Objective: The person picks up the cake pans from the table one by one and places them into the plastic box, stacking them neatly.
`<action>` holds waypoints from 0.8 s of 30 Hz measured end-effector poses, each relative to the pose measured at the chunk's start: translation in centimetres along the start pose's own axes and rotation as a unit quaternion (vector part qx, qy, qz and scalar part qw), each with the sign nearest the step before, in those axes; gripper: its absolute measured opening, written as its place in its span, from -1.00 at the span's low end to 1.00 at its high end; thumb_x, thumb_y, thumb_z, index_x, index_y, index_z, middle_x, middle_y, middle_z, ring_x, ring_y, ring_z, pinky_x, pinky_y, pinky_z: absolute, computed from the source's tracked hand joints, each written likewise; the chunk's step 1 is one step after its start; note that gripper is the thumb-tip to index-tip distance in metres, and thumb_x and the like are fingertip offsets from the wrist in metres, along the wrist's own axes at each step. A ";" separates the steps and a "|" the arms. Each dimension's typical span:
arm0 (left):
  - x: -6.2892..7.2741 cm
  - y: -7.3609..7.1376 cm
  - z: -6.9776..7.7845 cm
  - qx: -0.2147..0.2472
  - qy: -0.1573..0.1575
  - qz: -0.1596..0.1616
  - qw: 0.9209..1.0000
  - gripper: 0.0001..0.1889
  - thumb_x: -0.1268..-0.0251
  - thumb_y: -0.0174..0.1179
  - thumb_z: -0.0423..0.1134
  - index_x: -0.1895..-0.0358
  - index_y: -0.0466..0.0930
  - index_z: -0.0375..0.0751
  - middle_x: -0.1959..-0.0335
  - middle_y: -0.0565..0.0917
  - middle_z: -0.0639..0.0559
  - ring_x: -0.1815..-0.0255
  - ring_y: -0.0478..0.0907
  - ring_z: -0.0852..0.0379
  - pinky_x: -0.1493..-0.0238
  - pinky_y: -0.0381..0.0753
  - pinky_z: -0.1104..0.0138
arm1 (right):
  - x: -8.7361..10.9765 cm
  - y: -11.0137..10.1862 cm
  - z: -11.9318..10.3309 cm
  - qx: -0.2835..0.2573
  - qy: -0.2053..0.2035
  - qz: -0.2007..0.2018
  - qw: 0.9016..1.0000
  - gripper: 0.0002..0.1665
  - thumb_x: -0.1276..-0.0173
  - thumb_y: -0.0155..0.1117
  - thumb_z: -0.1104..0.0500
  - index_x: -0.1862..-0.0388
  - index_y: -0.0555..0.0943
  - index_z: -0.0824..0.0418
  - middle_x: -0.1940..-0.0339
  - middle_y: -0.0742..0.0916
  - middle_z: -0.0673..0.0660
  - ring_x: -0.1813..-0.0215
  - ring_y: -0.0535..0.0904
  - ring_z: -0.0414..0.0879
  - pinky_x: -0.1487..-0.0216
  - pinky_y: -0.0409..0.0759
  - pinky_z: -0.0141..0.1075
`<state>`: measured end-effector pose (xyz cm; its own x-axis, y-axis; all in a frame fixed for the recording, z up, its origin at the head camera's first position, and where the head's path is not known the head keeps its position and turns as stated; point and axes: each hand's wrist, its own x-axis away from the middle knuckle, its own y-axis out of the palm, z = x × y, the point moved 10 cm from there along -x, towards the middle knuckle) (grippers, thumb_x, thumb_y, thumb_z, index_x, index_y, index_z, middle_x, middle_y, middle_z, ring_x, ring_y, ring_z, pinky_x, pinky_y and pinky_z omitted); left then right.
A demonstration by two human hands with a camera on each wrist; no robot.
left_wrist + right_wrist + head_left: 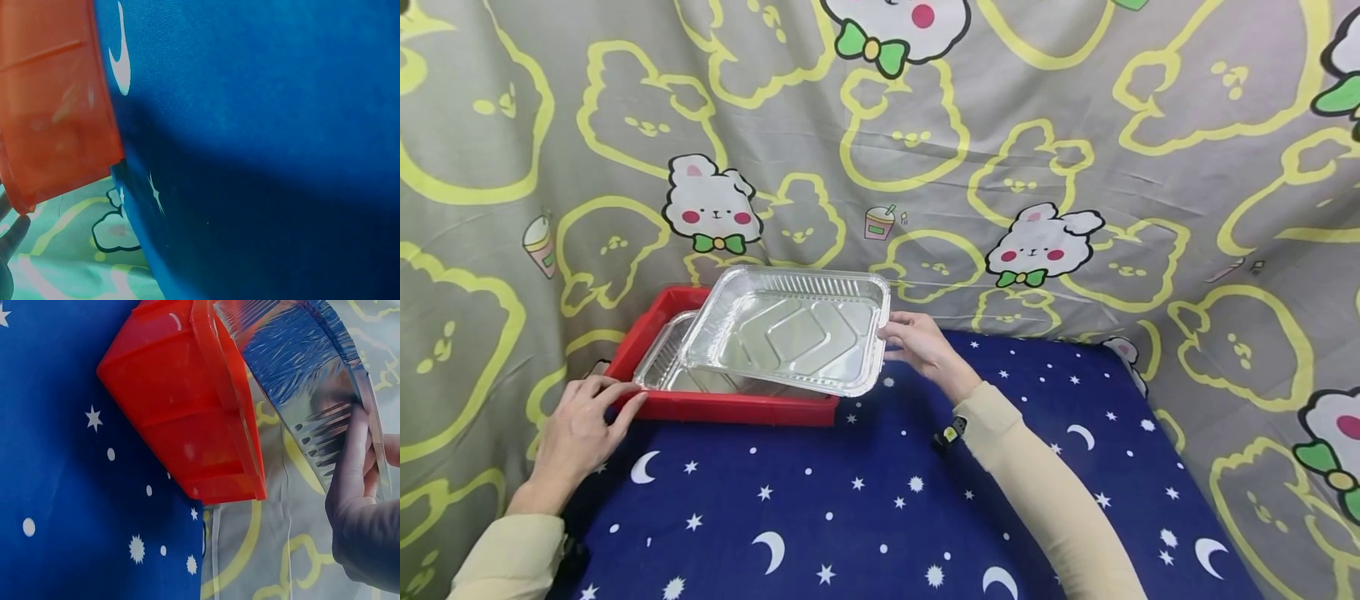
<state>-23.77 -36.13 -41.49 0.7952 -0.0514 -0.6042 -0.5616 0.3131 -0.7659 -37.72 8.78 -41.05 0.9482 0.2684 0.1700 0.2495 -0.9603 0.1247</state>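
A shallow foil tray (782,337), silver and rectangular with a ribbed wall, is tilted above a red plastic bin (730,408). My right hand (921,343) pinches its right rim between thumb and fingers; the right wrist view shows the fingers against the ribbed outer wall (322,434). Inside the bin lies another foil tray (662,354), partly covered by the raised one. My left hand (580,429) holds the bin's front left corner, its fingers over the rim. In the left wrist view only fingertips (15,234) show at the bin's rim.
The bin stands at the back left of a table with a dark blue cloth (865,458) of moons and stars. A grey curtain (925,183) with yellow outlines and white rabbits hangs close behind the bin and along both sides.
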 end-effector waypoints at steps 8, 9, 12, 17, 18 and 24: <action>0.0 0.0 0.0 0.002 0.001 0.003 1.000 -0.69 -0.13 0.49 -0.28 0.06 0.74 -0.28 0.07 0.64 -0.39 -0.18 0.46 -0.43 -0.15 0.51 -0.35 | -1.0 1.9 0.6 -0.001 -0.003 -0.020 1.000 -0.53 -0.29 0.19 0.39 -0.20 0.55 0.42 0.25 0.78 0.01 0.22 0.76 -0.18 0.14 0.79 -0.25; 0.0 0.0 0.0 0.001 0.001 0.003 1.000 -0.70 -0.14 0.49 -0.27 0.06 0.74 -0.28 0.07 0.64 -0.39 -0.18 0.46 -0.43 -0.15 0.51 -0.35 | -1.1 2.1 0.7 -0.002 0.000 -0.019 1.000 -0.51 -0.30 0.18 0.40 -0.23 0.55 0.43 0.25 0.78 0.02 0.22 0.76 -0.18 0.14 0.79 -0.25; -0.1 0.0 0.0 0.005 0.006 0.010 1.000 -0.71 -0.13 0.49 -0.28 0.07 0.75 -0.28 0.09 0.65 -0.38 -0.17 0.47 -0.43 -0.14 0.51 -0.34 | -1.6 2.7 0.9 0.000 0.008 -0.016 1.000 -0.46 -0.32 0.18 0.42 -0.30 0.53 0.46 0.23 0.77 0.04 0.23 0.76 -0.17 0.09 0.81 -0.20; -0.2 -0.2 0.2 0.017 0.016 0.025 0.999 -0.71 -0.07 0.51 -0.29 0.12 0.76 -0.29 0.14 0.65 -0.35 -0.14 0.49 -0.44 -0.12 0.50 -0.30 | -2.6 3.3 1.1 -0.001 0.014 -0.015 1.000 -0.40 -0.31 0.20 0.42 -0.37 0.50 0.47 0.13 0.80 0.15 0.22 0.77 -0.14 -0.01 0.83 -0.12; -0.2 -0.2 0.2 0.017 0.016 0.025 0.999 -0.71 -0.08 0.51 -0.29 0.12 0.75 -0.29 0.14 0.65 -0.34 -0.14 0.49 -0.44 -0.12 0.50 -0.30 | -2.8 3.3 1.2 -0.001 0.015 -0.014 1.000 -0.40 -0.32 0.20 0.43 -0.37 0.50 0.47 0.10 0.80 0.18 0.22 0.77 -0.14 -0.04 0.83 -0.10; -0.1 -0.1 0.1 0.016 0.010 0.018 1.000 -0.71 -0.09 0.52 -0.29 0.11 0.75 -0.27 0.12 0.64 -0.34 -0.15 0.48 -0.43 -0.11 0.50 -0.33 | -3.6 4.0 1.4 -0.002 0.027 -0.011 1.000 -0.44 -0.36 0.21 0.46 -0.36 0.51 0.49 0.16 0.76 0.15 0.26 0.76 -0.15 0.09 0.84 -0.20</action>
<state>-23.74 -36.02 -41.35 0.7696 -0.0594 -0.6357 -0.5818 0.3450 -0.7366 -39.83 3.90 -42.57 0.9304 0.2934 0.2197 0.2695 -0.9539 0.1325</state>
